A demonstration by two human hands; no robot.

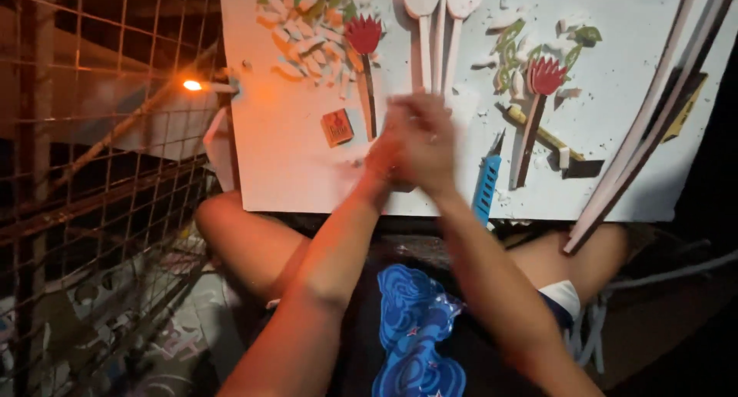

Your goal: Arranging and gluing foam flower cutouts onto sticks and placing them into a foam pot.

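White board (292, 166) lies beneath both hands; left hand (388, 155) and right hand (427, 139) blurred, pressed together, grip unclear.

head view, steeply downward, close over white board (292, 174)

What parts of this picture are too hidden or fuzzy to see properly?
All in the head view:
- The left hand and right hand are pressed together and motion-blurred, so anything between them is hidden.
- The white spoon shapes are cut off by the top edge.
- The white board is partly covered by the hands.
- The blue cutter is half hidden behind the right wrist.
- Beyond the wire mesh it is too dark.
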